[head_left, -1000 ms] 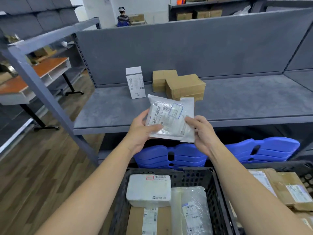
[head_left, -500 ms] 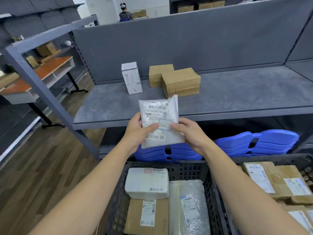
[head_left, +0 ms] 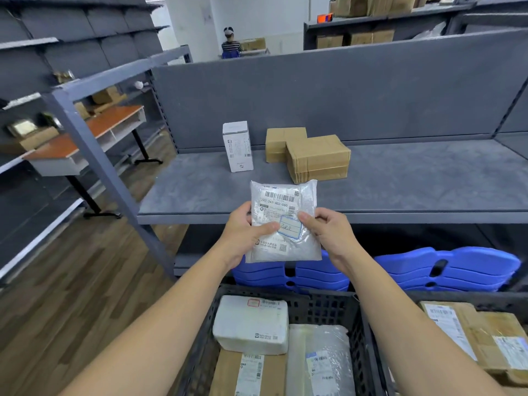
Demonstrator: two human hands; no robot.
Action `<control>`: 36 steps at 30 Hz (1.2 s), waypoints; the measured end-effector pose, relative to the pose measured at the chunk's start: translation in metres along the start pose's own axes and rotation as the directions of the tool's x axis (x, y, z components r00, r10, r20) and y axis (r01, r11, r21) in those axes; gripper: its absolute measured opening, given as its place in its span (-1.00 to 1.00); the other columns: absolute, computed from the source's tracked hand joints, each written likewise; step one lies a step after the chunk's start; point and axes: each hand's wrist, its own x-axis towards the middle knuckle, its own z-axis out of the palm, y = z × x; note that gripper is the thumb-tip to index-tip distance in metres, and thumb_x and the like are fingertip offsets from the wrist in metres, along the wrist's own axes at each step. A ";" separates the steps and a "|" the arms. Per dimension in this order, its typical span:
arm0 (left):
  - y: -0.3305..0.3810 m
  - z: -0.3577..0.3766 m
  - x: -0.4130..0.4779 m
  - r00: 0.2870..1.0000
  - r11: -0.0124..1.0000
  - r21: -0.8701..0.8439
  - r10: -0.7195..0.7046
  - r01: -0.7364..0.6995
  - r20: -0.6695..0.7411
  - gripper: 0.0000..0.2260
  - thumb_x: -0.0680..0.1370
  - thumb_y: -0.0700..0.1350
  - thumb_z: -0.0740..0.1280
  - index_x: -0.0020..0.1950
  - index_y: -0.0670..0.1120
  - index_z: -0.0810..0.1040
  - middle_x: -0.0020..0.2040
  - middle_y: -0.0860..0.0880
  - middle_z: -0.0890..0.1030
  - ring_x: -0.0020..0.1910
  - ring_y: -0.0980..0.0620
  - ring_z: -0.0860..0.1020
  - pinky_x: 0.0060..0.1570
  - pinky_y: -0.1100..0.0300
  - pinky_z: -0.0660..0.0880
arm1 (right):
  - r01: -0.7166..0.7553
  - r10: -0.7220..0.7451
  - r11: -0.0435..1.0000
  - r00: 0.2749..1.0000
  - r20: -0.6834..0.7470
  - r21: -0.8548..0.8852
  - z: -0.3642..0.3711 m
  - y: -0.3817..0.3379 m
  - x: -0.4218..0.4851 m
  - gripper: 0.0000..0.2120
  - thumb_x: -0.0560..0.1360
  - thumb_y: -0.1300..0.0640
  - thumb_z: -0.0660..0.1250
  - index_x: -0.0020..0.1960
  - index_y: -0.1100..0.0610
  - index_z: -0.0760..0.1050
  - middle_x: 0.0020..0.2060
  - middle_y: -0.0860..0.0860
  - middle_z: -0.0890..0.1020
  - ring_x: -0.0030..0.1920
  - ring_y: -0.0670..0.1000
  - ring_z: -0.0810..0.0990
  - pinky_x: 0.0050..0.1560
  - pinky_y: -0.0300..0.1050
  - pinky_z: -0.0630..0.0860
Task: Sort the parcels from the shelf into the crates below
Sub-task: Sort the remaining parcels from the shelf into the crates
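Both hands hold a white plastic mailer parcel [head_left: 283,210] upright, label facing me, just in front of the grey shelf [head_left: 400,181]. My left hand [head_left: 243,232] grips its left edge and my right hand [head_left: 328,232] its right edge, thumbs on the label. On the shelf stand a white carton [head_left: 237,147] and two brown cardboard boxes [head_left: 317,158]. Below, a black crate [head_left: 323,307] holds a white parcel [head_left: 251,324], a brown box [head_left: 228,372] and a clear bagged parcel [head_left: 320,361]. A second crate [head_left: 468,298] at the right holds brown parcels [head_left: 485,335].
Stacked blue plastic pallets [head_left: 445,270] lie under the shelf behind the crates. A grey shelf upright [head_left: 94,155] slants at the left, with a wooden floor [head_left: 71,281] and an orange-topped desk [head_left: 85,132] beyond. A person [head_left: 230,42] sits far back.
The mailer was turned from tilted to upright with its label facing me, held a little lower before the shelf edge. My view has shifted slightly.
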 end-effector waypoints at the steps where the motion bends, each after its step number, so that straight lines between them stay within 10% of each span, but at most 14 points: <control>1: 0.001 0.000 0.001 1.000 1.000 -0.005 -0.001 0.001 -0.002 -0.57 0.49 -0.33 0.54 0.31 -0.11 0.56 0.14 -0.10 0.74 0.12 -0.11 0.72 0.12 -0.14 0.66 | 0.004 -0.004 1.000 1.000 -0.001 0.002 0.001 -0.002 0.000 -0.77 0.56 0.13 0.49 -0.01 0.32 0.63 -0.06 0.19 0.76 -0.03 0.20 0.76 -0.02 0.10 0.71; 36: -0.003 -0.040 0.017 0.998 0.999 -0.016 -0.048 0.048 0.033 -0.59 0.50 -0.32 0.53 0.30 -0.07 0.58 0.18 -0.05 0.73 0.19 -0.04 0.70 0.19 -0.02 0.63 | -0.050 0.062 0.991 0.994 -0.092 0.123 0.037 -0.016 0.026 -0.87 0.61 0.22 0.43 -0.01 0.27 0.72 -0.08 0.18 0.77 -0.03 0.20 0.77 -0.02 0.12 0.70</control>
